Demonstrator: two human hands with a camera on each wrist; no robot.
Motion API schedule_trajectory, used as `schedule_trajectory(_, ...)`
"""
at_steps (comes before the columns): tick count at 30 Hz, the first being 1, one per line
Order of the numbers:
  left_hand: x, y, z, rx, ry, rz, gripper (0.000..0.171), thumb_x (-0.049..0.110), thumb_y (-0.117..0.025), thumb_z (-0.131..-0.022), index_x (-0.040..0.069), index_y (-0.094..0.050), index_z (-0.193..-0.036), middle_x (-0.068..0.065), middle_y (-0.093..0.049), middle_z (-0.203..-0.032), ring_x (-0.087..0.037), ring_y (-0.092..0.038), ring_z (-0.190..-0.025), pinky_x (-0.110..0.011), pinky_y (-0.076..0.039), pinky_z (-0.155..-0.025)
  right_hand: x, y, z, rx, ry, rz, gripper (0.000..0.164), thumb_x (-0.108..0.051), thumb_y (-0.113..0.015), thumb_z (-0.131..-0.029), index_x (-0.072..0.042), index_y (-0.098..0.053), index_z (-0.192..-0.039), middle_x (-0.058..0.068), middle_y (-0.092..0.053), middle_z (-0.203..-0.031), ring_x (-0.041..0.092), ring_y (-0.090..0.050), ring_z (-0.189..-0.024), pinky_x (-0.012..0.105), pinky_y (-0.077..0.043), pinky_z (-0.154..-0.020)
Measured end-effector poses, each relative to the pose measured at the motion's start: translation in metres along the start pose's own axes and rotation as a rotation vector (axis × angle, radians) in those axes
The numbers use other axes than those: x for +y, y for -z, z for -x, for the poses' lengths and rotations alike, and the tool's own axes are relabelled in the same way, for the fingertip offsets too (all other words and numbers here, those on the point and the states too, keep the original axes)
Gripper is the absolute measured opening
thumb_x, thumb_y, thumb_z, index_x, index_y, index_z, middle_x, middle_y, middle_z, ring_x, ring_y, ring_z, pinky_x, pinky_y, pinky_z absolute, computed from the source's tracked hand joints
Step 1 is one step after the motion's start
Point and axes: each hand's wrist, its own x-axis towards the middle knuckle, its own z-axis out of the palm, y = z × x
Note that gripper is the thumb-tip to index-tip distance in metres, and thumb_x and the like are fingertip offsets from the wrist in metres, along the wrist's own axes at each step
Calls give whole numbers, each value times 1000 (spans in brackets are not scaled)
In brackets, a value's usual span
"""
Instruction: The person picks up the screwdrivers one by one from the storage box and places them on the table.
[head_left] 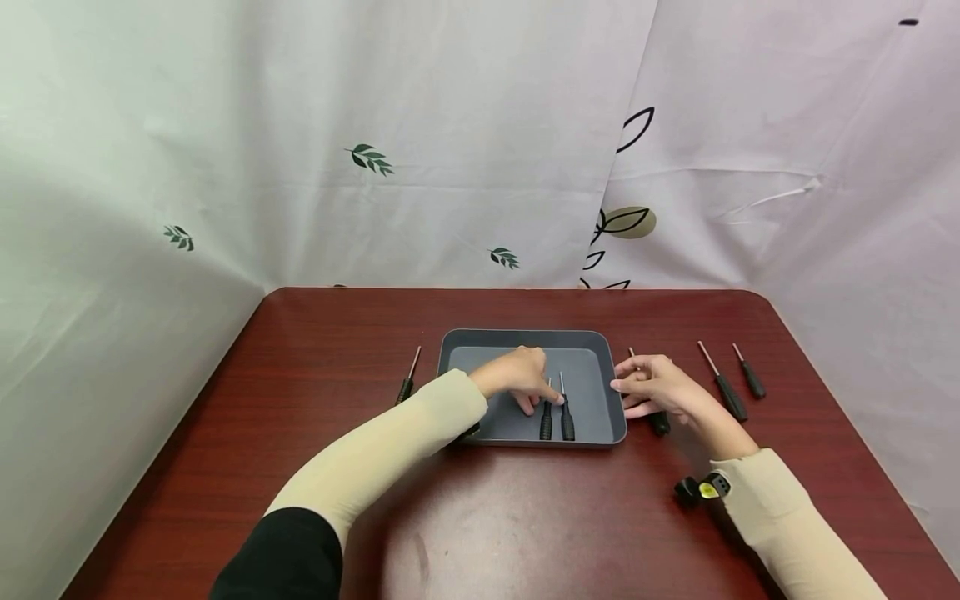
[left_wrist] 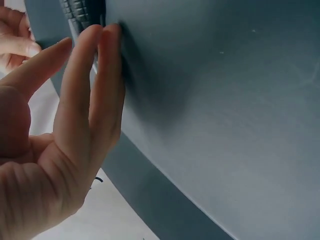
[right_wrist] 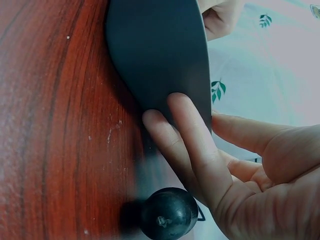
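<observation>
A grey rectangular tray (head_left: 525, 337) lies on the table, with two black-handled screwdrivers, one (head_left: 546, 422) left of the other (head_left: 567, 425). My left hand (head_left: 525, 379) reaches down into the tray beside them. In the left wrist view its fingers are nearly straight, fingertips right at a ribbed black screwdriver handle (left_wrist: 82, 11), the thumb held apart. At the tray's right side, my right hand (head_left: 652, 385) pinches the wall. Two fingertips press its outer face (right_wrist: 155, 55) in the right wrist view, and the thumb reaches over the rim.
Beside my right hand lies a screwdriver (head_left: 660, 423), partly hidden. Farther right are a longer screwdriver (head_left: 731, 398) and a short one (head_left: 752, 381). Another (head_left: 406, 389) lies left of the tray, partly behind my left sleeve (head_left: 390, 437). White patterned cloth (head_left: 450, 208) hangs behind the table.
</observation>
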Motion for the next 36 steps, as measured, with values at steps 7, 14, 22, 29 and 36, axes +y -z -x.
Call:
schedule_trajectory(7,3,-5,-3,-1,17,-2,40,23,-82,-85,4,-53,-64,-13,-67,-70,-20,-70,-55,-19,-57,-65,0,0,1,0,1,-3,48,-2,-62,-98,22,-39,-132,13,-67,-97,24,-70,-77,42,-63,-68)
schedule_trajectory(14,4,-7,-5,18,10,-31,33,18,-85,-82,2,-60,-68,-10,-67,-67,-18,-70,-55,-15,-56,-65,1,2,0,10,-10,-3,47,-2,-61,-98,22,-40,-132,15,-67,-99,24,-71,-78,42,-63,-69)
schedule_trajectory(22,2,-7,-4,33,-6,-41,25,10,-80,-83,2,-66,-64,-8,-68,-61,-18,-69,-53,-17,-56,-56,0,1,1,-1,-11,-10,48,-2,-61,-98,22,-39,-133,12,-67,-97,24,-71,-78,42,-63,-69)
schedule_trajectory(29,0,-3,-2,7,-3,42,20,7,-77,-85,0,-65,-70,-12,-69,-66,-23,-70,-57,-26,-59,-53,1,1,0,-4,-6,-18,47,-1,-61,-98,23,-39,-132,13,-68,-98,23,-70,-77,42,-63,-69)
schedule_trajectory(36,-6,5,3,-30,-27,146,16,4,-71,-91,-1,-69,-75,-18,-71,-73,-24,-70,-59,-30,-61,-55,2,2,-1,5,-21,4,46,-1,-60,-98,22,-41,-133,13,-68,-99,23,-70,-78,44,-63,-71)
